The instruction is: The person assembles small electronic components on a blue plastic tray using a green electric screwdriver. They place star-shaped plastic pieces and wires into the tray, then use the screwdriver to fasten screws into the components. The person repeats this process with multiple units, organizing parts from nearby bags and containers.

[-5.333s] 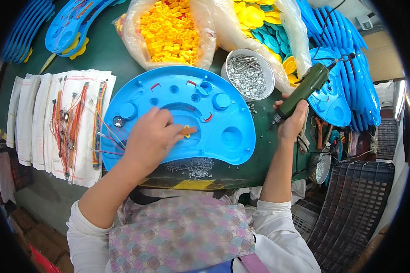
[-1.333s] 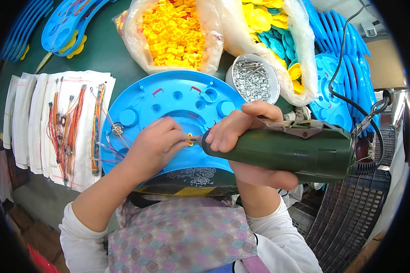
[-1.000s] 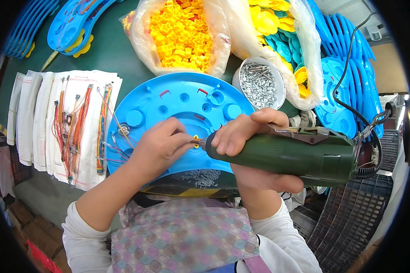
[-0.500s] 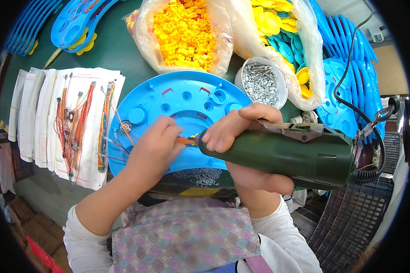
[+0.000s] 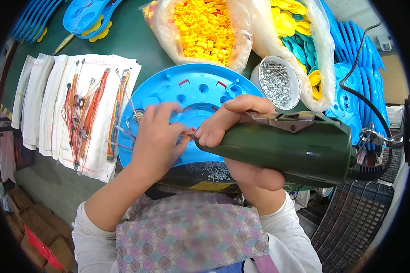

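The right hand [image 5: 230,116] wraps its fingers firmly around a green power screwdriver [image 5: 287,148], whose nose points to 9 o'clock; its black cable [image 5: 366,98] leaves at the 3 o'clock end. The left hand [image 5: 155,136] brings thumb and forefinger close about a small orange piece [image 5: 188,135] near that nose; I cannot tell whether they pinch it. Both hands are over the blue plastic shell [image 5: 166,93]. From the shell's middle, loose screws [image 5: 209,171] lie at 6 o'clock, wires [image 5: 83,123] at 9, yellow pieces [image 5: 205,34] at 12, and a white bowl [image 5: 257,78] at 2.
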Demonstrator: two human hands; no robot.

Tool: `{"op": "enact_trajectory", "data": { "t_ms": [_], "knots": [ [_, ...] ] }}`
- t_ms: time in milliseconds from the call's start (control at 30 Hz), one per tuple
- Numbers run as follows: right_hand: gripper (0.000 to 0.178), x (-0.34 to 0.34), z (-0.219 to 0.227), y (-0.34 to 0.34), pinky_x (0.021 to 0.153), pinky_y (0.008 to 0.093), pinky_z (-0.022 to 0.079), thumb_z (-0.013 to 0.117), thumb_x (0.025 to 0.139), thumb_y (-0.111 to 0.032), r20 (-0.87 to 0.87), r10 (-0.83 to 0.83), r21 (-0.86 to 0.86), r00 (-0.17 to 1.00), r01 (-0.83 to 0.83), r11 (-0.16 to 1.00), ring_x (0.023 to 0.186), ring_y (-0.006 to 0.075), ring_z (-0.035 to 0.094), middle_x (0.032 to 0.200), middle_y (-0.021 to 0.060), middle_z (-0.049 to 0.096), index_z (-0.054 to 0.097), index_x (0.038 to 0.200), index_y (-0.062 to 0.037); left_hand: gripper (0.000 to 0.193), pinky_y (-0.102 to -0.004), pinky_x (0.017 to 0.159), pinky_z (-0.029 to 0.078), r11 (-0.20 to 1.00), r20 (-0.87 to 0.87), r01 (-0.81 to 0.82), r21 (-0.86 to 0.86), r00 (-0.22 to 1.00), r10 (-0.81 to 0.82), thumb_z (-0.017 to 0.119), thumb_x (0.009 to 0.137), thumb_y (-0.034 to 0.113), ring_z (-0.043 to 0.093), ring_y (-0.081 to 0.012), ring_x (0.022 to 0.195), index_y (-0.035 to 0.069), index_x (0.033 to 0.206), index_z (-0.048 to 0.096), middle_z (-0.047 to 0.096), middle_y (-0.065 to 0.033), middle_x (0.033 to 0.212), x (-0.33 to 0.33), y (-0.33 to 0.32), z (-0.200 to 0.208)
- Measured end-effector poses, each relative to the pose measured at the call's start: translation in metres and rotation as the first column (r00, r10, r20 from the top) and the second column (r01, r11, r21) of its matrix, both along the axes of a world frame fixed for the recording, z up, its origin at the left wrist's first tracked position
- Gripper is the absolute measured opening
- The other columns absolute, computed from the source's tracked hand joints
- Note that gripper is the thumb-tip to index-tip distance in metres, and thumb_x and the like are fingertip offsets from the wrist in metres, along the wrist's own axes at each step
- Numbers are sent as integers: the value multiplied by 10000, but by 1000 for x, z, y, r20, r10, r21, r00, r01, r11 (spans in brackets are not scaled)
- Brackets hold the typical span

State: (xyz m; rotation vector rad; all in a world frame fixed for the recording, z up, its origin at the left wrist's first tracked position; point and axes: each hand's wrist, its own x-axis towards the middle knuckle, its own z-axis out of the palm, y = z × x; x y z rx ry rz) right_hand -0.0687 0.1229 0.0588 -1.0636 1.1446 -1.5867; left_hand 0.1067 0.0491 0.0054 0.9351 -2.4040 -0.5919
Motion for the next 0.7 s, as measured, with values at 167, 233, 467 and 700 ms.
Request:
{"op": "enact_trajectory", "data": {
  "t_ms": [167,233,467,700],
  "knots": [
    [1137,5,-7,-6,815,400,591,727,621,-884,29,94,9,995,-94,995,843,233,685,909,122,679,485,1282,8,179,-420,870,491,1000,-29,4,-4,1000,-4,814,654,30,550,-320,1035,77,784,700,614,-80,1180,-2,-2,-4],
    [1135,7,-6,-7,822,397,590,740,610,-881,29,127,20,991,-128,992,853,228,684,915,118,679,491,1278,3,161,-418,866,491,1000,-43,2,-18,999,-2,807,655,33,550,-317,1021,74,753,685,615,-81,1182,-3,-2,-9],
    [1228,3,-9,-18,771,383,600,665,630,-931,-24,149,-82,989,-150,985,801,218,684,866,99,678,471,1352,42,484,-457,957,489,973,-105,140,183,987,-122,784,701,17,559,-379,1119,53,1163,644,608,-142,1214,15,-13,12],
    [1188,1,-7,-28,665,368,588,500,746,-966,237,238,-413,942,-124,902,706,197,656,785,75,655,457,1371,44,463,-464,1120,426,957,351,291,3,896,-274,742,719,-16,491,-371,1340,67,1156,614,566,-140,1320,71,-28,57]
  ]
}}
